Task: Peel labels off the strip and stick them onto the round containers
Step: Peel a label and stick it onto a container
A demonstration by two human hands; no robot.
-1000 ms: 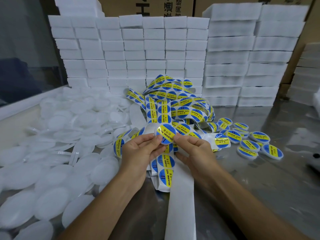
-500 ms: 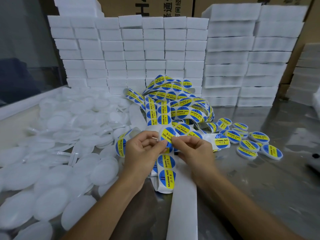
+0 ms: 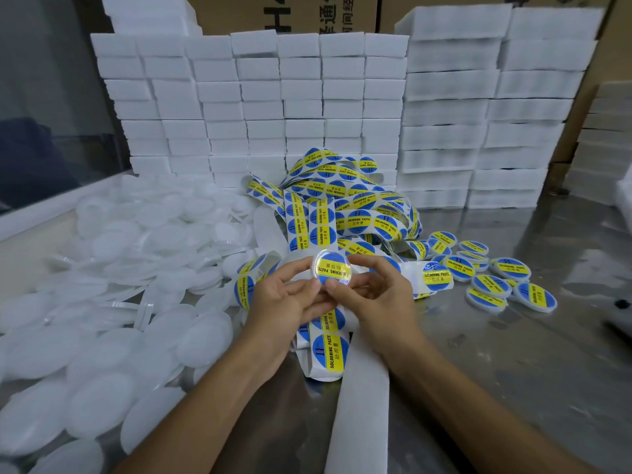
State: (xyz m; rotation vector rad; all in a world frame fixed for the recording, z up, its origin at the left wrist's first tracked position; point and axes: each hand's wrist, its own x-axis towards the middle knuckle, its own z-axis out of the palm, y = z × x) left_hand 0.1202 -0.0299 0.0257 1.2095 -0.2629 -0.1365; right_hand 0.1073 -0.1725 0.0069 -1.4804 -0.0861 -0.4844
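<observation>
Both hands meet above the table (image 3: 513, 354) centre. Left hand (image 3: 284, 309) and right hand (image 3: 379, 299) hold one round container (image 3: 333, 269) between them, fingers curled and pinching its rim; a blue-and-yellow label covers its face. Label strip (image 3: 342, 206) lies tangled at 12 o'clock, with a tail running under the hands toward 6 o'clock. Unlabelled white containers (image 3: 113, 302) are heaped at 9 o'clock. Labelled containers (image 3: 492, 271) sit at 2 o'clock. White boxes (image 3: 307, 97) are stacked behind.
</observation>
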